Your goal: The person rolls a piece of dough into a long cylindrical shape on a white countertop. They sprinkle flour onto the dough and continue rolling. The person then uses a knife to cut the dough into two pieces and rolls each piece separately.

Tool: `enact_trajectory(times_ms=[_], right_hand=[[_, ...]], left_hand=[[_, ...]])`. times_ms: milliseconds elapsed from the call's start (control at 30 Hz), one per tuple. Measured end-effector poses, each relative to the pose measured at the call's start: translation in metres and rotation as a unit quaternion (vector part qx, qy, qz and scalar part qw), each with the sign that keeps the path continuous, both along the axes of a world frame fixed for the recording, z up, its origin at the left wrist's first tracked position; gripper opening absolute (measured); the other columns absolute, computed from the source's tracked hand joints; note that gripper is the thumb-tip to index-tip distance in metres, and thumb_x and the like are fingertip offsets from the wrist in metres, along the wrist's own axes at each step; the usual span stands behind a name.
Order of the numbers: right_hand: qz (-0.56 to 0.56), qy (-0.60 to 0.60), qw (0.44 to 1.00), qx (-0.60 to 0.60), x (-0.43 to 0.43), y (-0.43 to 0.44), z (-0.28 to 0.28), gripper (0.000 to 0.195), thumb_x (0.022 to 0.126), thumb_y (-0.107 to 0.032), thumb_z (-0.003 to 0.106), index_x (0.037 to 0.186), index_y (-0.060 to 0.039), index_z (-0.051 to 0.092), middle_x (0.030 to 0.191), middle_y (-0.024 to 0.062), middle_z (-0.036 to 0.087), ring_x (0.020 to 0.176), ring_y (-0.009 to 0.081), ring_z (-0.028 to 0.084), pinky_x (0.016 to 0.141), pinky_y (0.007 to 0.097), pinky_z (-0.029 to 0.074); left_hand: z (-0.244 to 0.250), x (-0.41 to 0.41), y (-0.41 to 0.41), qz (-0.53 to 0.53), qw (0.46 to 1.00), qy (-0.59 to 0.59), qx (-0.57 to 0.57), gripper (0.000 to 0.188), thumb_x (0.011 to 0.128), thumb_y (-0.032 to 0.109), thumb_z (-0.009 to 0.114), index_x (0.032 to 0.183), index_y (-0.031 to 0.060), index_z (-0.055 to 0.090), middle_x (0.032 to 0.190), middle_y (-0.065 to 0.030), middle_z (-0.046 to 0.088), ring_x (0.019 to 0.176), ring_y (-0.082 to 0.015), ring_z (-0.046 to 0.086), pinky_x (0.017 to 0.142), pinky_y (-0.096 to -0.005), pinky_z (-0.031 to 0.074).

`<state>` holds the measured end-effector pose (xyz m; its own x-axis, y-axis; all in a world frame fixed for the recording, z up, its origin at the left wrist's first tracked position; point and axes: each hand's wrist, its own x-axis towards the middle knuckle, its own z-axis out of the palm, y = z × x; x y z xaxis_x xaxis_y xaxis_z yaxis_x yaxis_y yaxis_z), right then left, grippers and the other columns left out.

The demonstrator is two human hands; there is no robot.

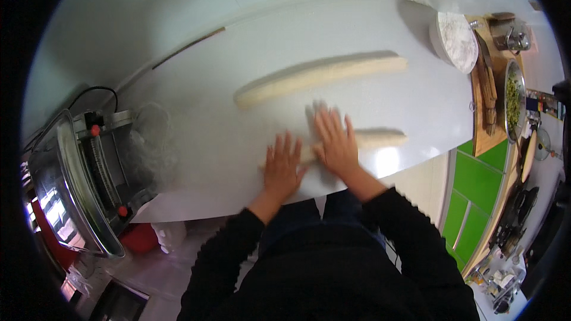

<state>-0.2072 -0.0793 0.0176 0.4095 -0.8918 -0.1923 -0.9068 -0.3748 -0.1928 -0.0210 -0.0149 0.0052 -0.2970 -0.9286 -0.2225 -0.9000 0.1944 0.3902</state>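
Note:
Two long pale dough ropes lie on the white table (200, 156) before me. The nearer dough rope (383, 139) runs under both my palms, its right end showing past my right hand. My left hand (282, 167) rests flat on its left part, fingers spread and pointing away from me. To the right and slightly farther out, my right hand (337, 142) also presses flat on it, fingertips reaching beyond the dough. Beyond my hands, untouched, the second dough rope (321, 78) lies slightly slanted, its right end farther from me. Neither hand grips anything.
A metal machine with rollers and red knobs (96, 178) stands at the left, beside a clear plastic bag (151, 138). At the right are a white bowl of flour (457, 42), a wooden board (488, 140) with wooden utensils, and a metal bowl of chopped greens (513, 102).

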Motion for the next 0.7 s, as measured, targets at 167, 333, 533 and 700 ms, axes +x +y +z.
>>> enact_trajectory(times_ms=[167, 333, 533, 700], right_hand=[[-0.077, -0.059, 0.984, -0.152, 0.013, -0.067, -0.003, 0.072, 0.095, -0.052, 0.046, 0.154, -0.0151, 0.029, 0.159, 0.0133, 0.027, 0.146, 0.0303, 0.026, 0.118, 0.0525, 0.017], [0.029, -0.041, 0.998, -0.026, -0.016, 0.02, -0.002, 0.063, 0.096, -0.048, 0.049, 0.15, -0.0181, 0.037, 0.157, 0.0087, 0.033, 0.144, 0.0253, 0.032, 0.115, 0.0511, 0.023], [0.098, -0.023, 0.993, -0.066, -0.071, 0.09, -0.008, 0.061, 0.091, -0.035, 0.062, 0.147, -0.0175, 0.042, 0.152, 0.0083, 0.041, 0.14, 0.0221, 0.038, 0.112, 0.0515, 0.027], [-0.041, -0.009, 0.996, -0.074, -0.128, 0.037, 0.024, 0.049, 0.082, -0.023, 0.068, 0.128, -0.0134, 0.054, 0.139, 0.009, 0.053, 0.13, 0.0227, 0.048, 0.106, 0.0525, 0.034]], left_hand=[[0.011, 0.006, -0.096, 0.039, 0.992, -0.047, -0.107, 0.065, 0.094, 0.034, 0.056, 0.152, 0.0157, 0.033, 0.159, -0.0142, 0.026, 0.146, -0.0371, 0.022, 0.116, -0.056, 0.018], [-0.001, 0.017, -0.024, -0.136, 0.989, 0.023, -0.044, 0.06, 0.094, 0.026, 0.057, 0.15, 0.015, 0.037, 0.155, -0.0108, 0.035, 0.144, -0.0306, 0.029, 0.115, -0.0536, 0.022], [0.016, 0.007, 0.033, -0.107, 0.991, 0.069, -0.046, 0.058, 0.088, 0.019, 0.063, 0.142, 0.0075, 0.045, 0.146, -0.0129, 0.045, 0.133, -0.0304, 0.043, 0.111, -0.0486, 0.031], [0.022, 0.008, 0.004, -0.075, 0.992, 0.091, -0.048, 0.051, 0.082, 0.011, 0.063, 0.132, 0.0023, 0.053, 0.138, -0.014, 0.051, 0.123, -0.0292, 0.05, 0.104, -0.0427, 0.038]])
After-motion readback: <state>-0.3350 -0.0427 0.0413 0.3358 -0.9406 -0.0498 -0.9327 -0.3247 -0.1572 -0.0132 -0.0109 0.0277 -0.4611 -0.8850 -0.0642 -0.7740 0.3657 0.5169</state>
